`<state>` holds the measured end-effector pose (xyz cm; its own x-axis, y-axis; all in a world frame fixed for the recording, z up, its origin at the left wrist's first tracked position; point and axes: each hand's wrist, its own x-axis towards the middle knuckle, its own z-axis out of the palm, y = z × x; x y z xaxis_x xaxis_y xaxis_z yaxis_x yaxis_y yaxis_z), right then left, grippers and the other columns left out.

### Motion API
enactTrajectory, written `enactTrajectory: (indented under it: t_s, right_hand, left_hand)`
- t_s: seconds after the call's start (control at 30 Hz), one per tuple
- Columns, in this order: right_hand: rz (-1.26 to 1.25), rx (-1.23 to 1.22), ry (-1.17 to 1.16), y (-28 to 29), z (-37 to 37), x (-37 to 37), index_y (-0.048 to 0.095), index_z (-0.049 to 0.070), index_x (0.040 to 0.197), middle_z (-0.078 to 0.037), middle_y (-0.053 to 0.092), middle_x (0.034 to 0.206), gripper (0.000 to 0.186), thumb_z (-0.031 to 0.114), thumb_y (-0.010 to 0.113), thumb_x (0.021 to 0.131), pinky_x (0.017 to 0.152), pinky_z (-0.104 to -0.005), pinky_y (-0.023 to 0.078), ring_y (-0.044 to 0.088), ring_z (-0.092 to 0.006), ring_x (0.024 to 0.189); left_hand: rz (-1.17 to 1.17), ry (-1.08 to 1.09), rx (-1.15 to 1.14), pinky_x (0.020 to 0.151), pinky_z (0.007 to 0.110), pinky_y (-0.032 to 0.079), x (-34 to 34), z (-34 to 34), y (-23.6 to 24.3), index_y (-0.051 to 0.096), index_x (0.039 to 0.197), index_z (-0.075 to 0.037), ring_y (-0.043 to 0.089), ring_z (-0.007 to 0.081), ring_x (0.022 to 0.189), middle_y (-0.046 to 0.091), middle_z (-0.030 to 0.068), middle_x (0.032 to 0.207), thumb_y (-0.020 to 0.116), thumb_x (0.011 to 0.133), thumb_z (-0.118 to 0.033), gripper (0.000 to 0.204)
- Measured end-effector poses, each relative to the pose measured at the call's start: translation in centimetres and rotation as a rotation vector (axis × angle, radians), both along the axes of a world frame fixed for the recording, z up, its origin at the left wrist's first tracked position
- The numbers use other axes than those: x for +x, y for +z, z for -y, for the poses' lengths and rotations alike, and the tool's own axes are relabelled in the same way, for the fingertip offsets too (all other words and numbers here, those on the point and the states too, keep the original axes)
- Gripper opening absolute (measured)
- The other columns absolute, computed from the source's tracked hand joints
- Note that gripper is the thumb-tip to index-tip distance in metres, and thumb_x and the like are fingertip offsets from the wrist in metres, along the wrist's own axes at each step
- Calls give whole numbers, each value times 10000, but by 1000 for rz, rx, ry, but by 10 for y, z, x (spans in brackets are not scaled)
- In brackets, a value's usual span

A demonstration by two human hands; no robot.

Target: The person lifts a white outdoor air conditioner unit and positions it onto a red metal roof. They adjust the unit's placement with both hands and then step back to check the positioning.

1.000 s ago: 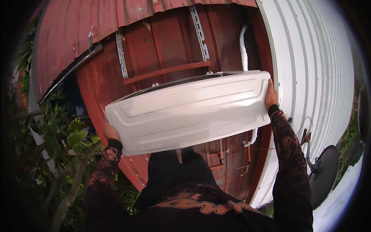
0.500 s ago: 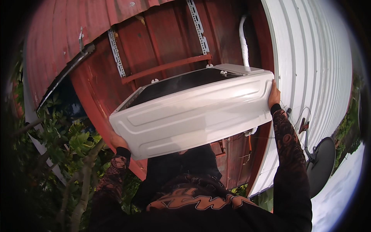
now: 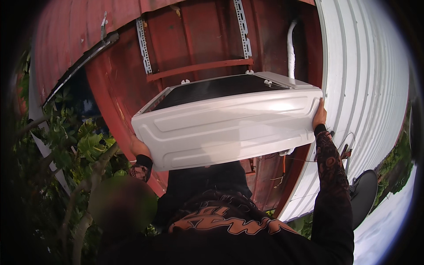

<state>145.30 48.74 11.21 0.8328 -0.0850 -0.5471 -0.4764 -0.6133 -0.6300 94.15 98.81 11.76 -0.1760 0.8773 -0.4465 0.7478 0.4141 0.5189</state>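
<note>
A white air conditioner outdoor unit (image 3: 229, 126) is held across in front of my body, its ribbed top panel facing me and a dark coil side behind. My left hand (image 3: 140, 146) grips its left end, with the fingers partly hidden by the casing. At the right end, my right hand (image 3: 319, 117) is closed on the edge near the corner. Beyond the unit, two perforated metal strips (image 3: 144, 48) stand against the red wall (image 3: 203, 35), joined low down by a red crossbar (image 3: 201, 68). A white wrapped pipe (image 3: 290, 48) runs down behind the unit's right end.
White corrugated sheeting (image 3: 353, 88) lies close by my right hand, and a dark satellite dish (image 3: 365, 194) sits beside my right forearm. Leaves and branches (image 3: 90, 145) crowd the left. An orange wire (image 3: 283, 168) hangs below the unit. A blurred round patch covers the lower left.
The unit and both hands sit slightly further right in the picture, but the wall has shifted right too. Both hands keep their hold. A blurred patch has appeared over my left forearm.
</note>
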Motion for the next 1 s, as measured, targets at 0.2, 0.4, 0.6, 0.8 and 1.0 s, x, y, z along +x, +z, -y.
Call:
enactTrajectory:
  t_s: [0.2,0.4,0.6,0.8,1.0]
  right_hand:
    - [21,26,9,3,-5,-3,625,-77,1229,-170,697,1094,695,547,409,1014,915,-298,492,671,-226,986]
    - [12,27,3,-5,4,1,577,-80,1295,-166,669,1173,729,568,417,1003,982,-289,446,641,-231,1055]
    - [24,-11,28,-12,13,4,583,-83,1290,-171,672,1167,717,555,423,1004,979,-294,453,644,-234,1053]
    - [28,6,4,-12,14,4,601,-83,1265,-172,681,1139,698,542,428,1007,959,-298,464,651,-232,1029]
    - [17,-6,22,-10,13,4,604,-83,1258,-167,685,1127,690,535,422,1013,957,-295,465,651,-227,1032]
  left_hand:
    - [75,84,9,797,404,489,2,1,-2,692,992,65,670,343,846,717,198,910,415,987,-373,518]
    - [103,116,-21,821,382,485,0,2,-2,676,1053,71,656,317,890,709,186,971,412,993,-360,508]
    - [-46,-73,13,843,398,480,-16,0,-13,651,1091,67,644,352,937,694,200,1020,389,1003,-347,498]
    - [-9,7,-44,825,426,480,-7,3,-3,659,1059,38,651,377,935,695,221,1025,365,1008,-360,498]
    - [-94,-109,-16,817,411,484,-4,2,-1,666,1054,39,660,358,899,705,205,986,368,1007,-362,501]
